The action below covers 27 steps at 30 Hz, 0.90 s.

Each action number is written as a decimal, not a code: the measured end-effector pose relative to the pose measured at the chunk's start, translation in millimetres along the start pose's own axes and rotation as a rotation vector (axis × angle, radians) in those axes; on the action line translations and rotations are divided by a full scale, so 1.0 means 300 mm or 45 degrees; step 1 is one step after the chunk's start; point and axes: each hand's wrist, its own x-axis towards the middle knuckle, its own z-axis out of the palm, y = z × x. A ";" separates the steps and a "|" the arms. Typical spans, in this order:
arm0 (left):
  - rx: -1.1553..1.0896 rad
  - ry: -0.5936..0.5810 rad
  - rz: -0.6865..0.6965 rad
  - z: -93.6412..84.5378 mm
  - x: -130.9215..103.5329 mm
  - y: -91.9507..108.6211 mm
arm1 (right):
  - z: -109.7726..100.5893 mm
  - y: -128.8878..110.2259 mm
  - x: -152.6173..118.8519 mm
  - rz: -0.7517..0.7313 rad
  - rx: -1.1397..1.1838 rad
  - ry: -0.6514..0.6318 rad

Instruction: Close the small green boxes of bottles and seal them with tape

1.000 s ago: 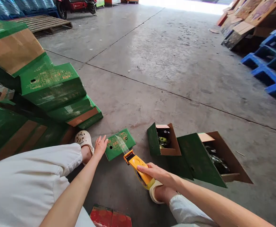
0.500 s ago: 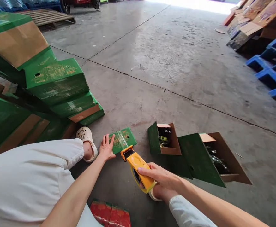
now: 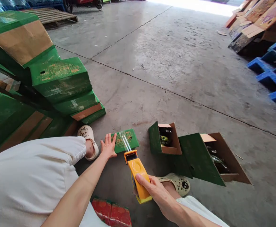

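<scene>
A green cardboard box (image 3: 134, 136) stands on the floor between my feet, its printed top facing up. My left hand (image 3: 109, 146) lies on the left end of that top with its fingers spread. In my right hand (image 3: 152, 186) is a yellow tape dispenser (image 3: 139, 168), my thumb on its upper face. Clear tape (image 3: 126, 142) runs across the box top to the dispenser's orange head, which is just off the near edge of the box. The roll inside the dispenser is mostly hidden.
To the right stand open green boxes (image 3: 153, 140) with dark, shiny wrapped contents. Stacked green boxes (image 3: 64, 82) rise on the left. A red box (image 3: 111, 212) sits below me. Blue pallets (image 3: 273, 74) are at far right, a wooden pallet (image 3: 50, 16) at back left.
The dispenser has been drawn toward me, off the box edge, with more tape stretched behind it. My left hand stays on the box. My right shoe has come into fuller view.
</scene>
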 end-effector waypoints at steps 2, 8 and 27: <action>0.001 0.002 0.001 -0.002 0.001 0.000 | 0.005 -0.008 -0.015 0.017 -0.032 0.022; -0.002 -0.016 0.011 -0.023 -0.001 -0.004 | 0.014 -0.003 -0.109 0.112 -0.077 0.080; -0.066 -0.006 0.047 -0.030 -0.002 -0.010 | 0.015 0.102 0.059 0.437 0.032 0.085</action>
